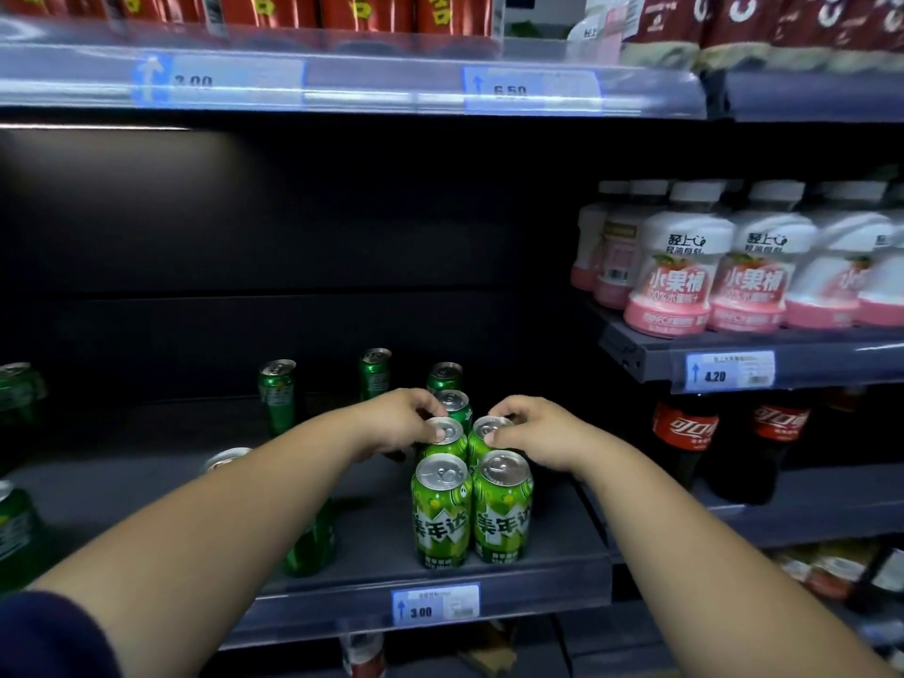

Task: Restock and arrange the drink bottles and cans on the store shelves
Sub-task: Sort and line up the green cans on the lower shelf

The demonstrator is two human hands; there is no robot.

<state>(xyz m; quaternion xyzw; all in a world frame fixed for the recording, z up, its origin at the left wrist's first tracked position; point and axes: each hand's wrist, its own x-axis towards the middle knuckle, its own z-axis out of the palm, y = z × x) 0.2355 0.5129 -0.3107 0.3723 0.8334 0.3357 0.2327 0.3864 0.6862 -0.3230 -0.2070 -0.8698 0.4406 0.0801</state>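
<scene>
Two light green cans (442, 513) (503, 506) stand side by side at the front right of the dark shelf (548, 535). Right behind them stand two more green cans (446, 440) (484, 435). My left hand (401, 420) grips the top of the left one with its fingertips. The top of the right one is pinched by my right hand (531, 435). More green cans (455, 403) (445, 376) line up behind these. Dark green cans (277, 393) (375, 371) stand scattered further back and left.
A dark green can (310, 540) stands under my left forearm, more green cans (17, 526) at the far left. Pink-and-white bottles (677, 266) fill the right shelf, cola bottles (685, 433) below it. Red cans (367, 12) sit on the shelf above. A price tag (435, 604) marks the shelf edge.
</scene>
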